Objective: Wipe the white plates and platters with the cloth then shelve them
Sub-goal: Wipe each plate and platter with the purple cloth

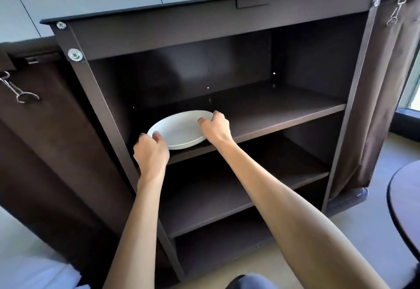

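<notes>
Your left hand point(151, 152) and right hand point(216, 127) pinch opposite rims of the plate point(179, 130) on the top shelf point(284, 111) (stiff, slick, breakable): keep to the rims, set down gently.

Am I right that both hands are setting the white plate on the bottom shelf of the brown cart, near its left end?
Not quite: the shelf is wrong. In the head view the left hand and right hand hold the white plate by its rim on the top shelf of the brown cart, near its left end. The two shelves below it hold nothing visible.
</notes>
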Available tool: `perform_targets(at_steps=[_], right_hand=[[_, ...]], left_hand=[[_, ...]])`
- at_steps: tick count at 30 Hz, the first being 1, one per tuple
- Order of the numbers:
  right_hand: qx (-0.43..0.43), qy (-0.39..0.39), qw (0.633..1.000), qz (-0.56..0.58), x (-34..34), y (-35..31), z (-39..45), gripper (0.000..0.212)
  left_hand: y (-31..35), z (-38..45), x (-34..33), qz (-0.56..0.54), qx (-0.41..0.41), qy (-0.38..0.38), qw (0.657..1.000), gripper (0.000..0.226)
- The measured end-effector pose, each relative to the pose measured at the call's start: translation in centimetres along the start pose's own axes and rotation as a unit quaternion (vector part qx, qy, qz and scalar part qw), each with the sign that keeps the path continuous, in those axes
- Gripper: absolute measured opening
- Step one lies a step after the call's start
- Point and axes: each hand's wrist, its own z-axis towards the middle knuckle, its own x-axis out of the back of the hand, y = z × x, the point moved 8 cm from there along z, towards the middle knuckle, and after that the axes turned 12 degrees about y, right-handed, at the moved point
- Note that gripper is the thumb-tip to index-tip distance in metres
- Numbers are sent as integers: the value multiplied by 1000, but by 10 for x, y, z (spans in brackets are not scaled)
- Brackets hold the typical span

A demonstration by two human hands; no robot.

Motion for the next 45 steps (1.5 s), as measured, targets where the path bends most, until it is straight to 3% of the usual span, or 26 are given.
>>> perform_targets(at_steps=[4, 8, 12, 17, 21, 23, 26, 29, 33, 38, 42, 45], right_hand=[[22, -18, 997, -72, -8, -1, 7, 44], [40, -58, 991, -118, -16, -9, 4, 67], [72, -51, 991, -98, 5, -9, -3, 67], [83, 76, 994, -7, 84, 7, -5, 44], [89, 226, 969, 31, 188, 29, -6, 20], [92, 291, 952, 19, 244, 41, -16, 21], [94, 393, 914, -36, 331, 65, -39, 21], [47, 469, 878, -88, 418, 99, -73, 21], [-98, 532, 824, -167, 511, 158, -131, 20], [-254, 495, 786, -269, 566, 231, -196, 28], [-283, 492, 729, -383, 589, 255, -227, 45], [-274, 502, 703, -423, 592, 259, -223, 42]], left_hand=[[0, 2, -4, 0, 3, 20, 1000, 42], [0, -1, -7, -12, -7, 31, 999, 50], [19, -33, -9, -6, -110, 47, 993, 63], [50, -72, -23, -27, -225, 44, 973, 66], [106, -137, -37, -264, -311, 63, 911, 44], [141, -190, -59, -352, -320, 1, 879, 33], [185, -272, -99, -421, -246, -155, 859, 23], [216, -354, -145, -404, -200, -307, 838, 20], [247, -457, -199, -321, -254, -436, 801, 23], [268, -561, -267, -192, -259, -553, 768, 34], [289, -611, -304, -160, -229, -590, 757, 30], [306, -629, -323, -150, -194, -580, 777, 48]])
